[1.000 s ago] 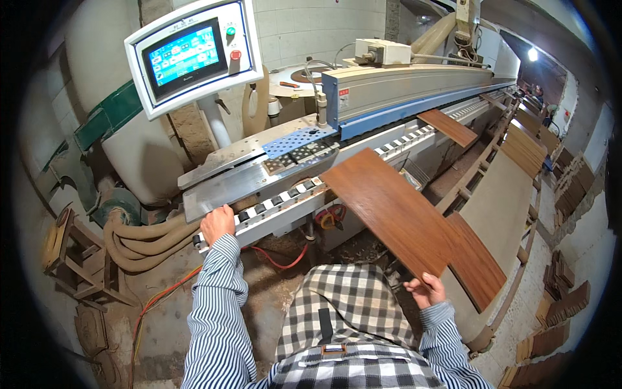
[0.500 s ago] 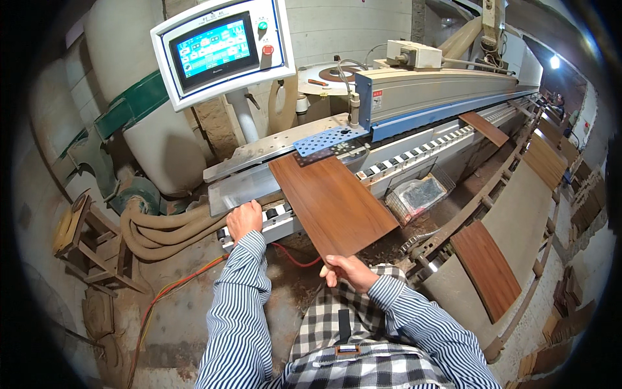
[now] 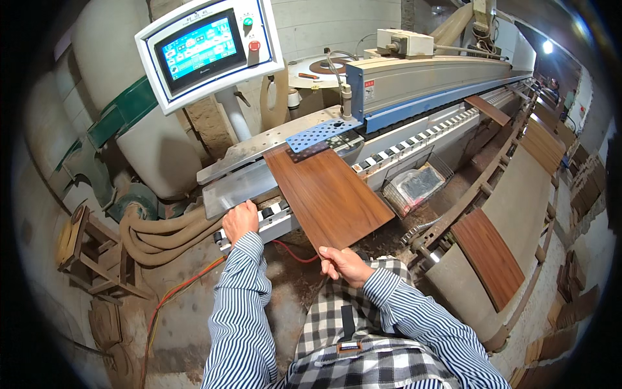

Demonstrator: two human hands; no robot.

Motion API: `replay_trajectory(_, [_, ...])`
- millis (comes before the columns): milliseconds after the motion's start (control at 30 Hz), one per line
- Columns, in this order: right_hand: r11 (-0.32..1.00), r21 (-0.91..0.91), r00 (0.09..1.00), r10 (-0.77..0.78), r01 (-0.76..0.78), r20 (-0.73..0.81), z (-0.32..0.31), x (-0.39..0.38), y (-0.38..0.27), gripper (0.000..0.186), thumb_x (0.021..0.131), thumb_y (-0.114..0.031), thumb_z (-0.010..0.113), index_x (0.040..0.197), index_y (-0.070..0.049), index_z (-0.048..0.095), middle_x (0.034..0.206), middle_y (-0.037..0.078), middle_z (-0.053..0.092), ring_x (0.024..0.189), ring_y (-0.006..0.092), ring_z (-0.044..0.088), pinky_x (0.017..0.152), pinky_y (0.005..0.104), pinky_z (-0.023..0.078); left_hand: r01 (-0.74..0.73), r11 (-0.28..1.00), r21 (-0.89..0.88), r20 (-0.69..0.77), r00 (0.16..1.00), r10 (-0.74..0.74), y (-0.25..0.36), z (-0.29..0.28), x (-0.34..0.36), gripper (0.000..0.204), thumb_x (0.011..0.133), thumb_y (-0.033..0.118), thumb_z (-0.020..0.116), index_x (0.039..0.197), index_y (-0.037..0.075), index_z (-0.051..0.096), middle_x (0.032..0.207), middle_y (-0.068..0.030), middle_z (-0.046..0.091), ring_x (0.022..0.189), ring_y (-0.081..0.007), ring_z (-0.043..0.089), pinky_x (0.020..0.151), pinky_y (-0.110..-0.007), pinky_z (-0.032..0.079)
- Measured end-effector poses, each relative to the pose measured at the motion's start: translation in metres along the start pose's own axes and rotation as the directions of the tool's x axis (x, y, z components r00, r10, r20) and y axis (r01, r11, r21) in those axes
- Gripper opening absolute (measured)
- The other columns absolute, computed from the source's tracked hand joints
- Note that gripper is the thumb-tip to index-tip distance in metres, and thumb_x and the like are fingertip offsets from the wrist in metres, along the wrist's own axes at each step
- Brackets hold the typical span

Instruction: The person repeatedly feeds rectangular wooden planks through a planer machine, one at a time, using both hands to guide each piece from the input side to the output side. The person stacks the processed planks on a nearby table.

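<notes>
A brown wood-grain panel [image 3: 327, 194] lies flat on the infeed of a long grey and blue edge-banding machine [image 3: 421, 78], its far end under a blue perforated plate [image 3: 322, 134]. My right hand [image 3: 343, 264] grips the panel's near edge. My left hand [image 3: 240, 220] rests on the roller conveyor [image 3: 275, 217] at the machine's front, just left of the panel, fingers spread on the metal and holding nothing.
A touch-screen control box [image 3: 207, 52] stands above the infeed. Another brown panel [image 3: 487, 110] rides further down the machine. More panels lie on a side table [image 3: 489, 256] at my right. Beige hoses [image 3: 162, 230], a wooden stool [image 3: 91, 249] and an orange cable [image 3: 175, 295] are at left.
I have swung the panel from my right side onto the infeed and pushed it forward under the blue plate. My right hand has moved to its near edge. My left hand stayed on the conveyor.
</notes>
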State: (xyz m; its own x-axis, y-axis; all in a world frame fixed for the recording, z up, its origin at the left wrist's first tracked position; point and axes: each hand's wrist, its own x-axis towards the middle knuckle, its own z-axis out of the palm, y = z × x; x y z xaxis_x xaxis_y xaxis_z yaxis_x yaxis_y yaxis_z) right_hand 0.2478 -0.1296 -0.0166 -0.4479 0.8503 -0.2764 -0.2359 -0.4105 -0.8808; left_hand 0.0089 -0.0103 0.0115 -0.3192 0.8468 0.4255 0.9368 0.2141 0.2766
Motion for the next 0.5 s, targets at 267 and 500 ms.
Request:
replay_trajectory(267, [0.998,0.033,0.994,-0.054,0.058,-0.099,-0.026,-0.006,-0.006,0.046,0.09,-0.037,0.049,0.063,-0.001,0.06,0.05,0.003,0.054,0.042,0.0088,0.045,0.043,0.021,0.036,0.009,1.0,-0.002,0.029,1.0,-0.009,0.004,-0.006,-0.001,0.042,0.085,0.032,0.041,0.075,0.001,0.067,0.075,-0.0221,0.062,0.07,-0.038,0.061,0.071,-0.046,0.046])
replay_trajectory(500, [0.994,0.049,0.98,-0.087,0.097,-0.181,-0.056,-0.013,-0.019,0.044,0.089,-0.035,0.051,0.063,0.0,0.06,0.051,0.005,0.056,0.04,0.0088,0.047,0.04,0.0199,0.037,0.001,1.0,0.009,0.003,1.0,-0.001,0.004,-0.005,-0.001,0.042,0.086,0.031,0.041,0.074,0.001,0.067,0.073,-0.0217,0.062,0.069,-0.0376,0.061,0.069,-0.045,0.047])
